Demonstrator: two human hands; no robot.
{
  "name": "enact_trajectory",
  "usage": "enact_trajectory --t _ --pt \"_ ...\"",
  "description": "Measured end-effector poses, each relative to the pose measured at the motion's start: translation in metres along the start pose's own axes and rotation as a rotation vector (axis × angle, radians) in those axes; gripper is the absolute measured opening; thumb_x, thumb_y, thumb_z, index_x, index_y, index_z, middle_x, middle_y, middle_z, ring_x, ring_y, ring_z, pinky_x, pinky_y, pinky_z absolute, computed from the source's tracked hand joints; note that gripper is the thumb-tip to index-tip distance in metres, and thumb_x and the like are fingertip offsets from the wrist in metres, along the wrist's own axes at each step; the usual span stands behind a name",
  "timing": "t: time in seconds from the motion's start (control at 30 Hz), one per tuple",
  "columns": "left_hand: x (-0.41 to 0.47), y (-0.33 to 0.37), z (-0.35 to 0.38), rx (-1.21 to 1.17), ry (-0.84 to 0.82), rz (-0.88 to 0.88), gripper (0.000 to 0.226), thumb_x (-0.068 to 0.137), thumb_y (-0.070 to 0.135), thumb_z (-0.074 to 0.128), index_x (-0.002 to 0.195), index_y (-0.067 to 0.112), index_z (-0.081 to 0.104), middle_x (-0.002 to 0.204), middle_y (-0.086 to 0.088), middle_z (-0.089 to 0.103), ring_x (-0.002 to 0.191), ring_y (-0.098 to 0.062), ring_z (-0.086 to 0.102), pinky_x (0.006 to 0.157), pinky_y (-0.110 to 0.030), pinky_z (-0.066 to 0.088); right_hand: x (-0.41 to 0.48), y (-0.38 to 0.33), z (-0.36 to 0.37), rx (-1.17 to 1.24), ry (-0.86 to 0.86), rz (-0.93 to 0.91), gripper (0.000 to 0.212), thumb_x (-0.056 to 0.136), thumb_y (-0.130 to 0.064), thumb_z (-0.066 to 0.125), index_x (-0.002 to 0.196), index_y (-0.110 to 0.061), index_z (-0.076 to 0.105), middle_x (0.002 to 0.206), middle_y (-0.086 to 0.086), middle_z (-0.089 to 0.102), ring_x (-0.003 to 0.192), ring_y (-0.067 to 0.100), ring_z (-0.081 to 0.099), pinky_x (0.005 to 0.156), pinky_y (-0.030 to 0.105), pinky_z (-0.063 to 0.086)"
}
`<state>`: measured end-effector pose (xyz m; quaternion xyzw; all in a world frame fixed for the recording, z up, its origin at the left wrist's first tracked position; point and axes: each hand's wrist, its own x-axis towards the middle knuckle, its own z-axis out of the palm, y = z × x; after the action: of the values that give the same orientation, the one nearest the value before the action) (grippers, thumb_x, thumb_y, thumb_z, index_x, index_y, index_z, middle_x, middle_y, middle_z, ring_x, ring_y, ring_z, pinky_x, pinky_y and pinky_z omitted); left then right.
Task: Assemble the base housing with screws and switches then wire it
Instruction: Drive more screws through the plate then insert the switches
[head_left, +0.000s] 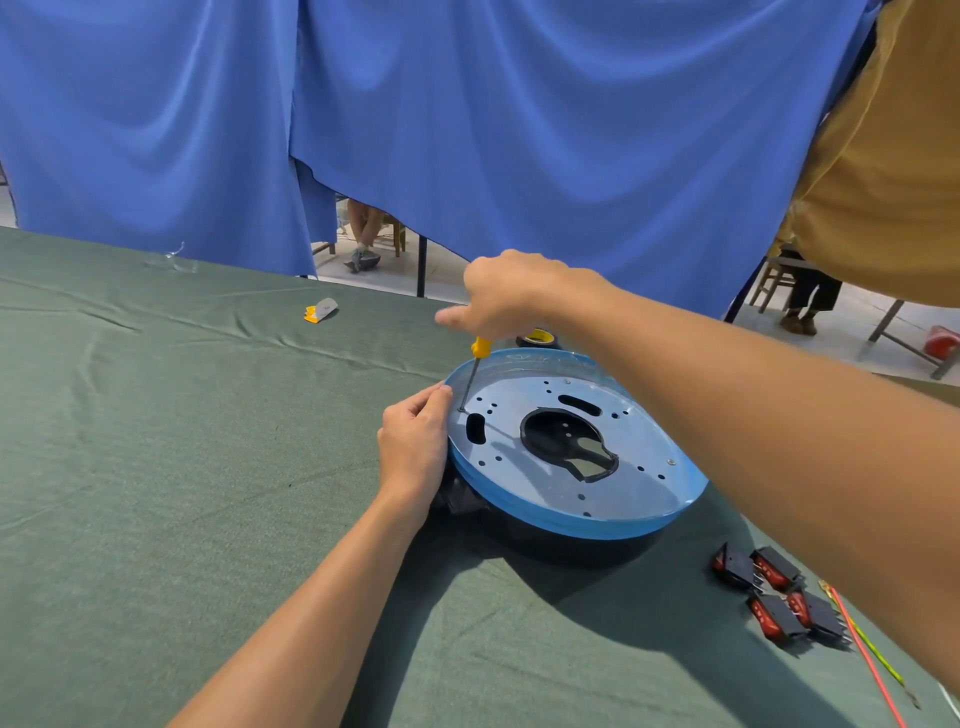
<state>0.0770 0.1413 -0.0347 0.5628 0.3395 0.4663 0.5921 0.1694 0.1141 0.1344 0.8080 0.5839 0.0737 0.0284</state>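
My tally of the surface (156, 467), seen from my remote feed.
I count one base housing (519, 483), one yellow-handled screwdriver (479, 349), four red-and-black switches (776, 569), two wires (866, 656) (one red, one yellow-green), one roll of tape (535, 339), one small yellow-and-grey packet (321, 310) and one clear plastic piece (174, 260) at the far edge. The screw heads (670, 461) on the housing are too small for me to count.
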Motion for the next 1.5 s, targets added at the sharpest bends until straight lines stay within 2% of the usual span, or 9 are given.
enact_trajectory --t 0.23,0.43,0.53,0.63,0.77,1.0,1.2,1.37,1.5 --pt "-0.001 0.000 0.000 0.006 0.009 -0.013 0.029 0.076 0.041 0.055 0.057 0.025 0.070 0.066 0.004 0.068 0.070 -0.022 0.061 0.070 -0.048 0.052 -0.003 -0.001 -0.012 0.084 -0.051 -0.193 0.004 0.086 -0.016 0.066 0.084 -0.013 0.064 0.077 0.008 0.065 0.049 0.007 0.062 0.048 0.027 0.053" --pt "-0.001 0.001 -0.001 0.002 -0.002 0.000 0.030 0.076 0.040 0.055 0.059 0.019 0.069 0.064 0.000 0.067 0.066 -0.022 0.060 0.070 -0.051 0.052 0.002 0.000 0.003 -0.015 0.077 -0.104 0.041 0.103 -0.032 0.041 0.066 -0.016 0.033 0.071 0.005 0.038 0.057 0.021 0.044 0.055 0.032 0.037" --pt "-0.001 0.000 0.000 -0.002 0.003 0.004 0.031 0.077 0.041 0.055 0.053 0.025 0.067 0.057 0.008 0.063 0.062 -0.018 0.057 0.063 -0.041 0.047 0.001 -0.002 -0.010 -0.003 -0.128 -0.121 0.037 0.101 -0.042 0.041 0.077 -0.015 0.048 0.076 0.006 0.054 0.061 0.021 0.055 0.050 0.028 0.039" --pt "-0.001 0.000 0.000 -0.004 -0.001 0.001 0.031 0.077 0.041 0.055 0.053 0.024 0.067 0.057 0.007 0.063 0.063 -0.019 0.058 0.063 -0.039 0.047 -0.006 -0.003 -0.021 -0.047 -0.205 -0.166 0.022 0.092 -0.015 0.049 0.107 -0.007 0.062 0.095 0.012 0.066 0.070 0.022 0.061 0.048 0.025 0.039" --pt "0.000 0.000 0.000 -0.005 0.001 0.005 0.030 0.076 0.039 0.054 0.054 0.022 0.066 0.059 0.004 0.063 0.064 -0.020 0.058 0.064 -0.040 0.047 -0.012 -0.004 -0.019 -0.025 -0.066 -0.216 0.021 0.084 -0.001 0.053 0.091 -0.012 0.070 0.066 0.003 0.064 0.061 0.009 0.060 0.047 0.022 0.042" --pt "-0.001 0.001 -0.001 -0.002 0.005 -0.015 0.030 0.075 0.042 0.055 0.059 0.024 0.071 0.069 -0.001 0.070 0.071 -0.022 0.062 0.071 -0.047 0.052 -0.003 -0.008 -0.012 -0.035 -0.056 -0.171 0.037 0.100 -0.024 0.043 0.066 -0.011 0.049 0.059 0.007 0.057 0.053 0.024 0.060 0.051 0.027 0.045" --pt "0.000 0.000 0.000 -0.004 0.009 -0.009 0.030 0.075 0.042 0.055 0.057 0.023 0.070 0.064 0.002 0.067 0.068 -0.021 0.059 0.070 -0.047 0.051 -0.006 -0.007 -0.022 -0.105 -0.269 -0.167 0.024 0.094 -0.033 0.053 0.103 -0.011 0.053 0.085 0.007 0.060 0.063 0.022 0.054 0.052 0.028 0.043" --pt "-0.001 0.001 0.000 -0.012 0.017 -0.025 0.027 0.074 0.042 0.056 0.060 0.026 0.072 0.069 0.003 0.070 0.073 -0.024 0.062 0.072 -0.045 0.051 -0.005 -0.008 -0.010 -0.076 -0.015 -0.199 0.037 0.093 -0.027 0.054 0.062 -0.013 0.039 0.062 0.006 0.041 0.069 0.027 0.044 0.054 0.030 0.033" --pt "-0.001 0.001 0.000 -0.018 0.011 -0.027 0.025 0.074 0.042 0.056 0.066 0.028 0.075 0.073 -0.001 0.073 0.077 -0.029 0.066 0.075 -0.047 0.054 -0.007 -0.009 -0.016 -0.092 -0.117 -0.117 0.037 0.093 -0.039 0.052 0.069 -0.012 0.047 0.061 0.002 0.047 0.056 0.021 0.045 0.047 0.026 0.031"
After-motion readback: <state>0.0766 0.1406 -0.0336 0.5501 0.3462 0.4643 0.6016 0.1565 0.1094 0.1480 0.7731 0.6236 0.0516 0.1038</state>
